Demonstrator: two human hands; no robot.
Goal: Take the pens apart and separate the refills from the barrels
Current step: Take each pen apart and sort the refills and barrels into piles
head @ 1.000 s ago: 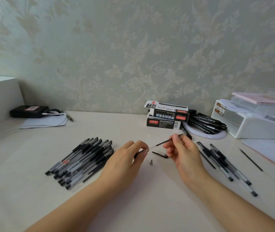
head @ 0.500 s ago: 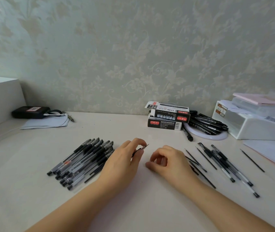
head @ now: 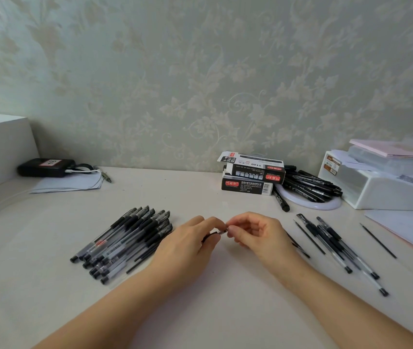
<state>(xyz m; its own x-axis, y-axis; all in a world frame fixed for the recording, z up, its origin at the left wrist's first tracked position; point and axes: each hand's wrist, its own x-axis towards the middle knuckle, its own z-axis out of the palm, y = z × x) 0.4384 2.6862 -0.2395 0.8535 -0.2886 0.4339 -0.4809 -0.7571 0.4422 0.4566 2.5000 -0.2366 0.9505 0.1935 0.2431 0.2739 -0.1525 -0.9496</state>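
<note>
Reaching in from the near edge, both forearms angle toward the middle of the worktop [head: 200, 311], where the two hands meet just above the surface. The left hand [head: 188, 245] lies palm down, its grip pinched on a pen barrel [head: 214, 233] that is mostly hidden under the fingers; what shows of it runs roughly left to right, its clear end pointing toward the right hand [head: 255, 235]. That hand is turned on its side with fingers curled, its grip nipping the barrel's small tip end [head: 224, 229] between thumb and forefinger.

Left of the hands lies a pile of whole pens [head: 125, 243], their long axes slanting from near left to far right, dark end plugs toward the person. Right of the hands, a few barrels [head: 338, 245] slant the opposite way, from far left to near right, with thin black refills [head: 309, 237] beside them and one refill [head: 378, 241] lying apart farther right, near a sheet of paper [head: 411, 230].

Farther back stand two stacked pen boxes [head: 250, 176], with a heap of black markers [head: 311, 185] just beside them and a white storage box [head: 381, 187] at the far right.
</note>
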